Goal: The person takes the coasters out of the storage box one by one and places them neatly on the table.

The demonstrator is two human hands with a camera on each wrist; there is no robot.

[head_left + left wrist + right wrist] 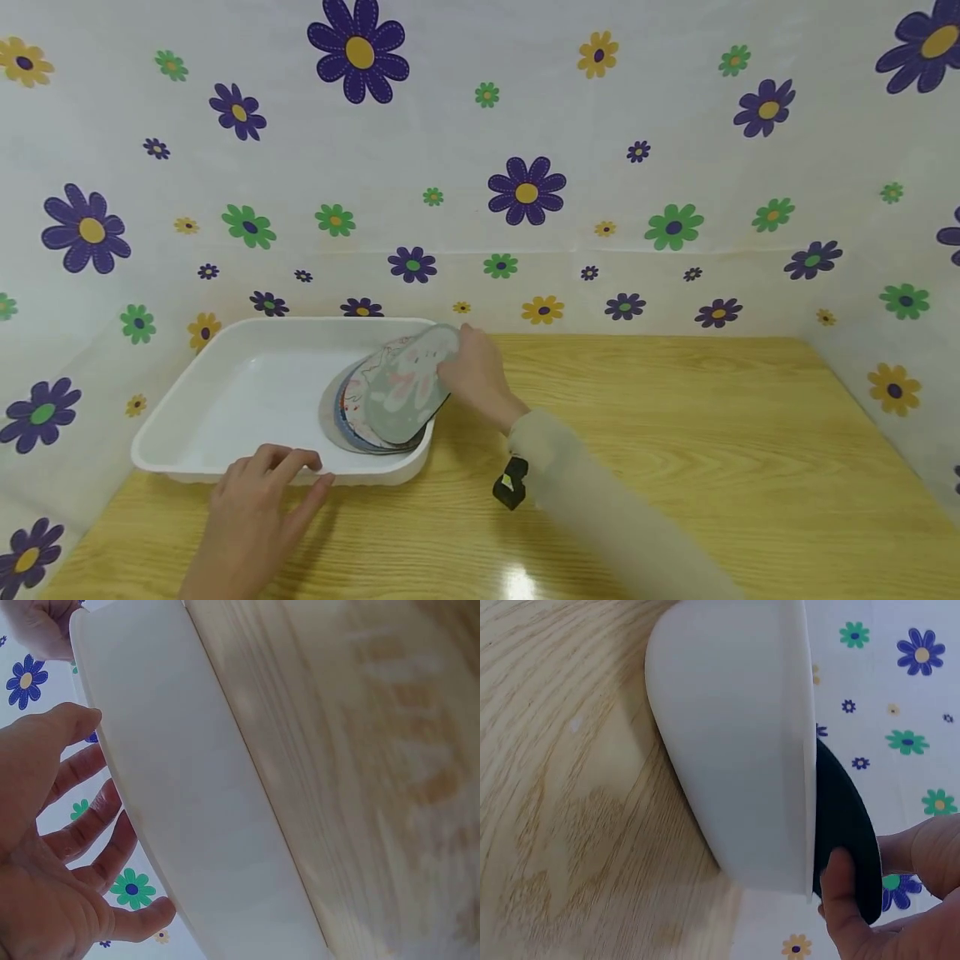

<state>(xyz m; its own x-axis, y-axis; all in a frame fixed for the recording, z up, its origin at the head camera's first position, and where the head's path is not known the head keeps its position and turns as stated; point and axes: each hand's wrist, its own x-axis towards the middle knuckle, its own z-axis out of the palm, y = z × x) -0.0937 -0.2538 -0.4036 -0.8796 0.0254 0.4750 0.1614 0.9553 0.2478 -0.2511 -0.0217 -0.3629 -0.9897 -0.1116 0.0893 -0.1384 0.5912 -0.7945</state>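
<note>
In the head view, my right hand [480, 375] pinches the edge of a grey-green oval mat [408, 400] printed with a pink and white rabbit. Its underside [846, 825] shows dark in the right wrist view. The mat tilts over the right end of a white tray [255, 400], where several more patterned mats [356, 408] lie fanned beneath it. At the tray's near rim, my left hand [262, 508] rests with loosely bent fingers. In the left wrist view, the left thumb [82, 720] touches the rim, and some fingertips are hidden behind it.
The tray stands on a wood-grain table [675, 442], toward the left and back. A white cloth [450, 167] with purple, green and yellow flowers hangs behind and at both sides. A small black device [510, 485] is attached near the right wrist.
</note>
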